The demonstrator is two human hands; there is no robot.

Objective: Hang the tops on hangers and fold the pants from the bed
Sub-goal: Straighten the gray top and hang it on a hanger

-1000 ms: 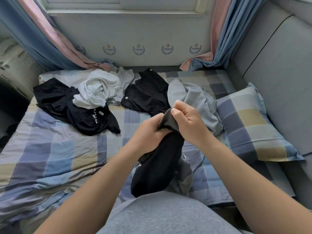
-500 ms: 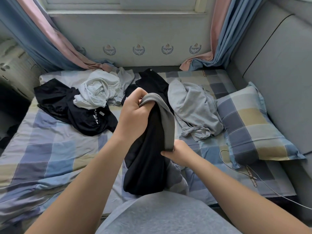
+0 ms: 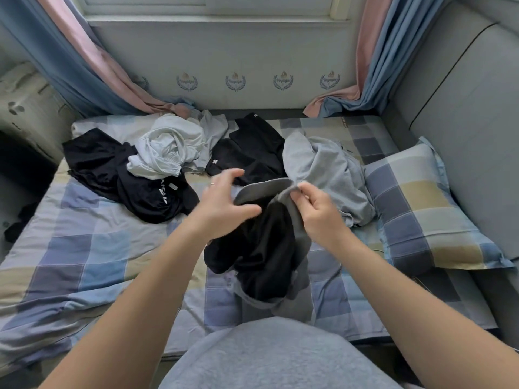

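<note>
A black garment with a grey waistband (image 3: 264, 245) hangs in front of me over the checked bed (image 3: 84, 248). My right hand (image 3: 317, 209) pinches the grey band at its top edge. My left hand (image 3: 224, 203) hovers just left of the band with fingers spread and loosely curved, holding nothing. Farther back on the bed lie a black top (image 3: 112, 169), a white top (image 3: 168, 153), a black garment with a small white cross (image 3: 252, 150) and a grey top (image 3: 328, 169).
A checked pillow (image 3: 427, 209) lies at the right against a grey padded wall (image 3: 463, 122). Blue and pink curtains (image 3: 84, 66) hang at both back corners under the window. My grey-clad lap (image 3: 275, 357) fills the bottom.
My left hand has let go of the waistband and opened. My right hand has risen from the band's lower end to pinch it at the top.
</note>
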